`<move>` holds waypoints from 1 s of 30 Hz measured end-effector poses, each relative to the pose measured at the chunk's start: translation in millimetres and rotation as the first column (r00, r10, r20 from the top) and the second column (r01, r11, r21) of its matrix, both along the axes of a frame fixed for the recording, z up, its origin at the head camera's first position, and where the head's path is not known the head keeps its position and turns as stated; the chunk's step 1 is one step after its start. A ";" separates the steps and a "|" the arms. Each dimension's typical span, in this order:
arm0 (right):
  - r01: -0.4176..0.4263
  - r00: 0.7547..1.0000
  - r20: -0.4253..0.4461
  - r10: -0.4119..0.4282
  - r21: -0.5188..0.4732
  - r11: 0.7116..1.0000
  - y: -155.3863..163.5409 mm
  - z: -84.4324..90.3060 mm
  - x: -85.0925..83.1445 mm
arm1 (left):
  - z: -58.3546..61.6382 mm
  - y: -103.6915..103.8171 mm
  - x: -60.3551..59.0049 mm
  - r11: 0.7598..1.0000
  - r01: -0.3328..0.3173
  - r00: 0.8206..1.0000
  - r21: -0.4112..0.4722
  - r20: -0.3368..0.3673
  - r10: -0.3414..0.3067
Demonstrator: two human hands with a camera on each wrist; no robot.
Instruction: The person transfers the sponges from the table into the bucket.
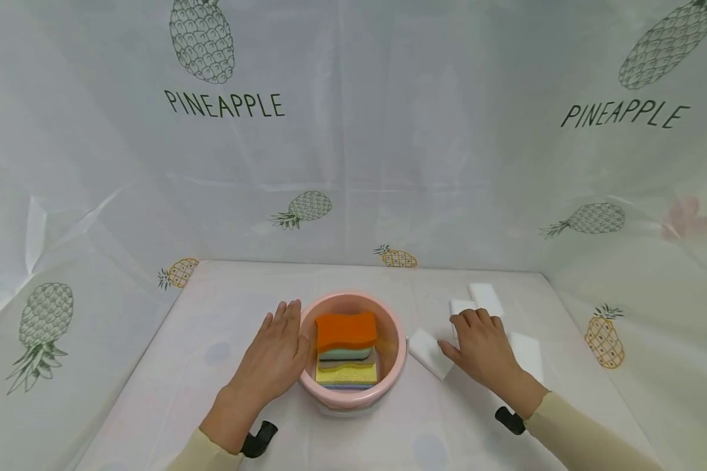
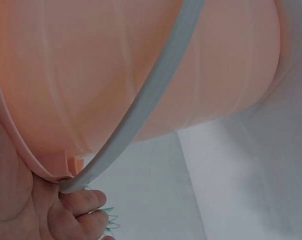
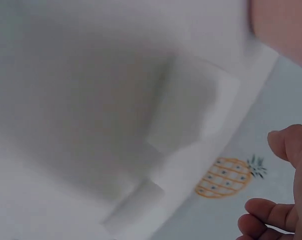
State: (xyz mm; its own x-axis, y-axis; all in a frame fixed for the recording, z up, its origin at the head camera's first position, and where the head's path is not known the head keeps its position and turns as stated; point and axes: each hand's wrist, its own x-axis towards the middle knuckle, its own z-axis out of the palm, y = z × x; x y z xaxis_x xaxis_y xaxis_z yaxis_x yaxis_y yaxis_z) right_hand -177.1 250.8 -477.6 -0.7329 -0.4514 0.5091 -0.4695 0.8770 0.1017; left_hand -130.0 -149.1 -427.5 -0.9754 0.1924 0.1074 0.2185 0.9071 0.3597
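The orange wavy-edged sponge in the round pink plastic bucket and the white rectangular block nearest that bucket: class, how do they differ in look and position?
The orange sponge is brightly coloured, while the white block is plain. The sponge has wavy long edges; the block's look straight. The sponge lies atop other sponges inside the pink bucket; the block lies outside it, on the pale table. Both are oblong.

The left grip [image 1: 271,360] lies against the bucket's [image 1: 353,398] left side, fingers straight. The right grip [image 1: 484,347] is palm down right of the bucket, thumb spread from loosely bent fingers. Cream sleeves [image 1: 583,432] cover both forearms.
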 end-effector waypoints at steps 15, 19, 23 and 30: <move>0.109 0.972 0.203 -0.122 0.074 0.991 -2.0 -40.1 18.7 | -0.2 -1.1 -0.6 1.000 0.001 1.000 0.005 0.001 -0.001; 0.128 0.963 0.230 -0.140 0.068 0.989 -2.3 -45.3 19.6 | 0.0 -0.1 -1.1 1.000 -0.003 1.000 0.003 0.010 0.003; 0.151 0.957 0.246 -0.156 0.039 0.988 -3.1 -50.1 18.8 | 0.8 0.5 -0.7 1.000 -0.002 1.000 -0.008 0.005 0.002; 0.160 0.963 0.231 -0.139 -0.076 0.984 -5.1 -46.4 14.3 | 4.3 -1.3 1.7 0.999 -0.003 1.000 -0.046 -0.028 0.002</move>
